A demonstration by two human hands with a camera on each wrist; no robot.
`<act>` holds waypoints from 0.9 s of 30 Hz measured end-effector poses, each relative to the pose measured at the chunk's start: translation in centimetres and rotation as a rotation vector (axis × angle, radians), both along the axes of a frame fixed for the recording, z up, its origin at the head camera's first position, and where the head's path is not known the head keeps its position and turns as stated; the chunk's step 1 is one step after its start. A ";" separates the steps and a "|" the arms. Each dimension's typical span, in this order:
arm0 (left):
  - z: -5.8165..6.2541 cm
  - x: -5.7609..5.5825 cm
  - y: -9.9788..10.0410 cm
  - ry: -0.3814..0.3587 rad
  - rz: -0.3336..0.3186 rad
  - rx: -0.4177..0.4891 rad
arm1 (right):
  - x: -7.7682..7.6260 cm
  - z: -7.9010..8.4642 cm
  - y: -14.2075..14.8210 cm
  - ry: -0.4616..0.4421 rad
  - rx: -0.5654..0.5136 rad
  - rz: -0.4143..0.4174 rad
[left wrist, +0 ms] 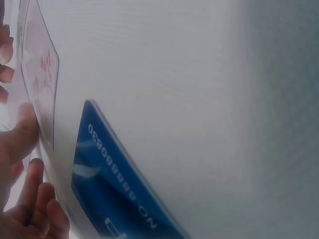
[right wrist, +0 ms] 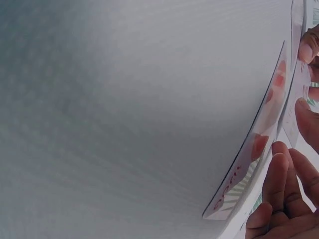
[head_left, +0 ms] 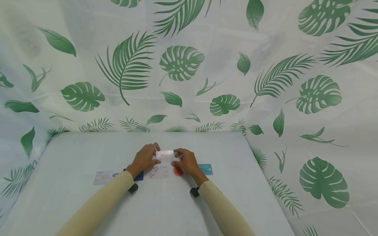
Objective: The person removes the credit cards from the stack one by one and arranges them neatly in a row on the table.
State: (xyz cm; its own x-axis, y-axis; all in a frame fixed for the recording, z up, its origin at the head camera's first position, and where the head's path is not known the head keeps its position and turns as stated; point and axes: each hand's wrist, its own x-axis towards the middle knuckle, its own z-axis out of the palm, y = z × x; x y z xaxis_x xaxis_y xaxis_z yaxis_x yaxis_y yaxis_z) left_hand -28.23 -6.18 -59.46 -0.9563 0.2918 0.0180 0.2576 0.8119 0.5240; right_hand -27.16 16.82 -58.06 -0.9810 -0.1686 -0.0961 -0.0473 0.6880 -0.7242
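A pale pinkish card (head_left: pixel 165 156) is held between both hands over the far side of the table. My left hand (head_left: pixel 145 156) pinches its left end with thumb and fingers. At the other end, the fingers and thumb of my right hand (head_left: pixel 188 160) grip the card. Just below it lies a pink card with a floral print (head_left: pixel 158 172). A card with red patches (right wrist: pixel 259 142) lies under the right hand, partly covered in the head view. Near the left wrist is a dark blue card (left wrist: pixel 112 179) with a printed number.
A grey-white card (head_left: pixel 102 177) lies at the left end of the row, beside the left forearm. To the right, a teal card (head_left: pixel 206 169) is partly behind the right wrist. The white table (head_left: pixel 165 209) meets a leaf-patterned curtain (head_left: pixel 183 111) at its far edge.
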 end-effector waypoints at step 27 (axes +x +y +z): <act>0.7 0.2 1.1 0.046 -0.028 0.008 | 0.0 0.6 0.8 0.021 0.012 -0.026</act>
State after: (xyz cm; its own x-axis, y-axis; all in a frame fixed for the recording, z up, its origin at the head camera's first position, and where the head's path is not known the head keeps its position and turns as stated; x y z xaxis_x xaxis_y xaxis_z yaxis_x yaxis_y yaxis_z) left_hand -28.01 -5.05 -58.76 -0.9459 0.3182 0.0641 0.3042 0.7999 0.5174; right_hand -27.12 17.60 -57.42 -0.9868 -0.1421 -0.0776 -0.0443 0.6977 -0.7150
